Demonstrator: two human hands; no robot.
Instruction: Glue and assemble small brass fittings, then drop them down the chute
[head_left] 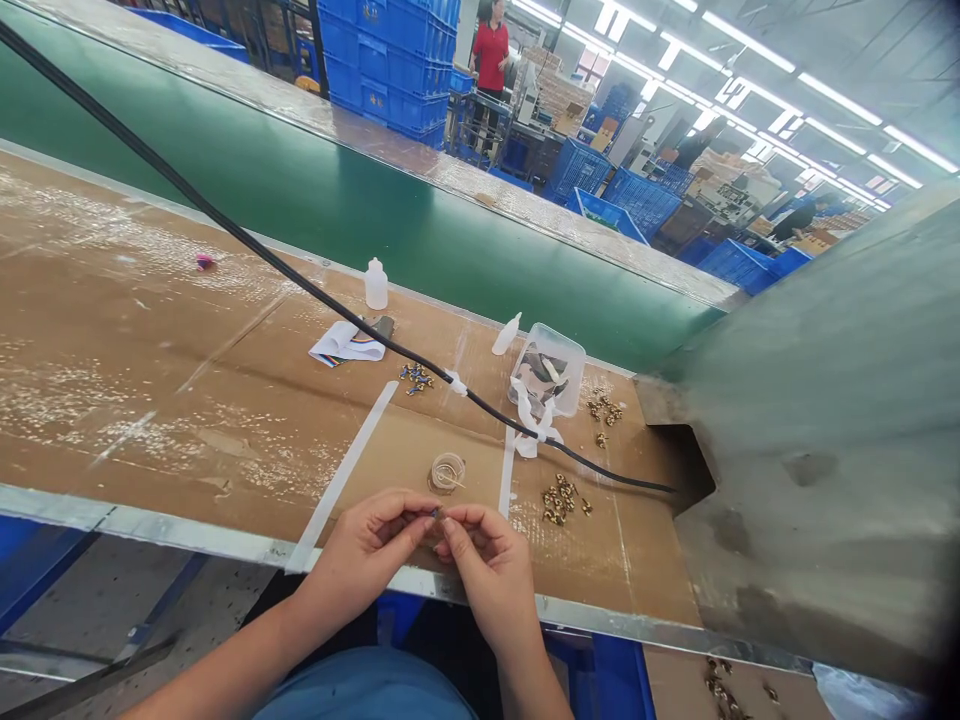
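Okay, from the head camera, both bare hands sit low at the near edge of the brown cardboard-covered surface [150,400], the left hand [367,545] and the right hand [487,580] meeting at the fingertips. Between them, a tiny brass fitting [436,514] with a dark tip is pinched up off the surface, both thumbs and forefingers closed on it and the remaining fingers curled loosely inward. Fingertips cover most of it, so its long axis can't be made out, and neither hand looks clearly nearer: it sits right where the two meet.

Just ahead of the hands lies a clear round plastic ring [448,473]. Off to the right, a loose heap of brass fittings [561,500] lies just beyond a white tape strip [508,470], and farther up, more brass pieces [604,408] sit beside a clear plastic box [547,368]. A thin black cable [322,300] cuts diagonally across the surface, well above the hands. To the left, a wider white tape strip [341,475] angles away, while the bright steel edge strip [225,535] runs right under the hands, close to the wrists.
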